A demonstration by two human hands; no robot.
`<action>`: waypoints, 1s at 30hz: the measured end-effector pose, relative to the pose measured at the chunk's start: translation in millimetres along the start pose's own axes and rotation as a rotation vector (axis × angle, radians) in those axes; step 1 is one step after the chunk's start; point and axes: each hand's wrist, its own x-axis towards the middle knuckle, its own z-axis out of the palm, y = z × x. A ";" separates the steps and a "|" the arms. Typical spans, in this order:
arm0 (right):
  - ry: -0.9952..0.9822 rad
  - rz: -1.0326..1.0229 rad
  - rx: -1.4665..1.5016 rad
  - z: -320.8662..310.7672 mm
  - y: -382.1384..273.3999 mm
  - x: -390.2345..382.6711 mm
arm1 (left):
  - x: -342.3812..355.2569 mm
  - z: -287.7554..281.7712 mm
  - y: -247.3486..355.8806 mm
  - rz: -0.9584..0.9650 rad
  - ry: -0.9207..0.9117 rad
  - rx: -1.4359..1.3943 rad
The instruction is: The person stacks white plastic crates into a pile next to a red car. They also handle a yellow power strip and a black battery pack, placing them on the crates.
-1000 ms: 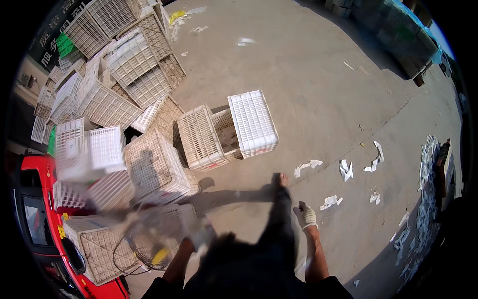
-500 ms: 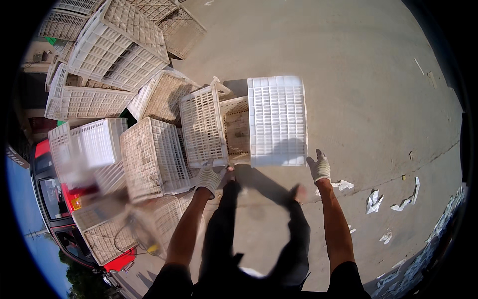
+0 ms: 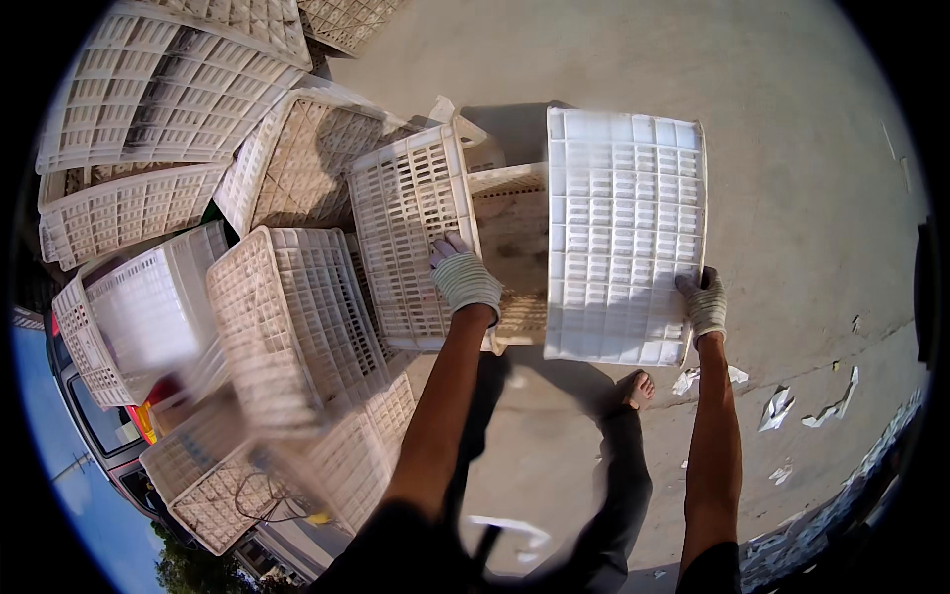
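My left hand point(image 3: 462, 269), in a striped knit glove, rests on the slatted face of a beige plastic crate point(image 3: 396, 208), its fingers apart. My right hand point(image 3: 704, 300), gloved alike, grips the right edge of a whiter crate point(image 3: 623, 218), near that crate's lower corner. Between these two crates lies a dirtier crate point(image 3: 510, 208), partly hidden, its brownish inside showing. Another slatted crate point(image 3: 277, 297) leans beside my left forearm.
A jumbled pile of crates point(image 3: 168, 99) fills the left side. Behind it are parts of a red vehicle point(image 3: 104, 386) and a cable point(image 3: 257, 505). Torn white scraps point(image 3: 777, 406) lie on the concrete ground point(image 3: 782, 129) to the right. My bare foot point(image 3: 638, 391) is below the white crate.
Both hands have moved up and forward onto the crates, the right one taking hold of the white crate's edge. The crates appear larger and nearer.
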 end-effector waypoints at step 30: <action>-0.521 -0.948 -0.883 394.3 -329.7 -342.7 | 43.0 -56.1 -356.0 0.008 -0.387 -1.420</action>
